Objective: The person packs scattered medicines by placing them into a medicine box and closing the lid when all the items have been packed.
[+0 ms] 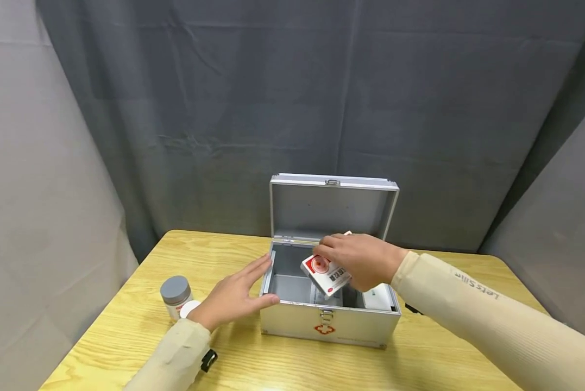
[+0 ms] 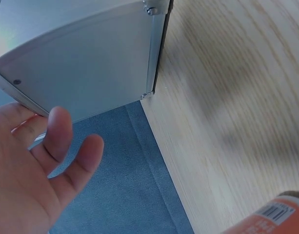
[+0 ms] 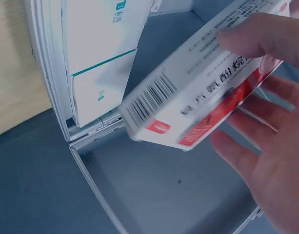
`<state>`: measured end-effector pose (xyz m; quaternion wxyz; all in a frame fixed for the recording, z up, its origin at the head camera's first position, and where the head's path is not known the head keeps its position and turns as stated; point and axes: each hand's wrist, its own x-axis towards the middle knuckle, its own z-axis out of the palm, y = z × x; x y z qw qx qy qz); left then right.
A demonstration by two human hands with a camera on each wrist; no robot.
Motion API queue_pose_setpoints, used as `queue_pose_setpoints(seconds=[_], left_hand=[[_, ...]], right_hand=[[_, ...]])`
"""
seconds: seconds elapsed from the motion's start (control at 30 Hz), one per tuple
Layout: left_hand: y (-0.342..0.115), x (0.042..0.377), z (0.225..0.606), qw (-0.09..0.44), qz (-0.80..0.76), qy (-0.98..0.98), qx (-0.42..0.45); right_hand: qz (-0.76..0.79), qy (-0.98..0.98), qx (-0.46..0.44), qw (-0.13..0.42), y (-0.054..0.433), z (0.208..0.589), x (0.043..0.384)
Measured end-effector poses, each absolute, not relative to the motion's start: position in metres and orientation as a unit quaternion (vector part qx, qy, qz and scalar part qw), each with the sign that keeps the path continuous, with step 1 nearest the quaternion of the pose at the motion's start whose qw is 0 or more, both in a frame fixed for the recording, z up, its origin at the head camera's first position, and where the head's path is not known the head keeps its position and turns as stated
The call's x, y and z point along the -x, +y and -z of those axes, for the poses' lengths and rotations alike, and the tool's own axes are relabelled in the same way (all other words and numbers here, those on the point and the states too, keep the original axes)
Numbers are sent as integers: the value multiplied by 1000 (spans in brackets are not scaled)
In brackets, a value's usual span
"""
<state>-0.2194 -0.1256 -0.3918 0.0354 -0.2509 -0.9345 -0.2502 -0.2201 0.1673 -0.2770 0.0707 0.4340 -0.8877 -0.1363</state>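
A silver first-aid case [image 1: 297, 320] with a red cross emblem stands on the table, its lid [image 1: 331, 212] raised. Over its compartments, my right hand [image 1: 363, 260] grips a white and red medicine box [image 1: 328, 274], tilted. In the right wrist view the thumb lies on one side of that medicine box [image 3: 203, 83] and the fingers on the other. At the case's left rim my left hand [image 1: 240, 296] rests with fingers extended; the left wrist view shows its fingertips [image 2: 59, 129] at the edge. White boxes with green print [image 3: 103, 53] stand inside the case's right part.
Left of the case, a white bottle with a grey lid [image 1: 176, 293] stands on the wooden table [image 1: 224, 250]. Partly behind the left wrist is a white round cap [image 1: 189, 308]. An orange container [image 2: 273, 219] shows in the left wrist view. Dark curtain hangs behind.
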Motion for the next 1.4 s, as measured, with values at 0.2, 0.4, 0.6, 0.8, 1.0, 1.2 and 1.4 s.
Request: queue_pose_setpoints(seconds=[0.2,0.4,0.6,0.8,1.0,1.2,1.4], left_hand=[[-123,220,389,35,250,-934,252],[-120,220,390,24,247,-934,258],[-118,216,391,25,250,-934,255],[-117,215,390,27,256,-932,257],[-114,215,390,31,257,-929,263],[-112,214,389,31,262,-929,259],[-112,213,391,32,264,-929,258]], right_hand=[[230,-849,-464,106,164,276,222],[275,-816,-491,133,166,278,227],[297,-796,-508,144,168,291,232],[323,-783,-512,143,167,301,234],[319,-772,-530,146,166,307,229],[331,-766,-534,138,172,313,226],[342,-756,-539,145,176,319,227]])
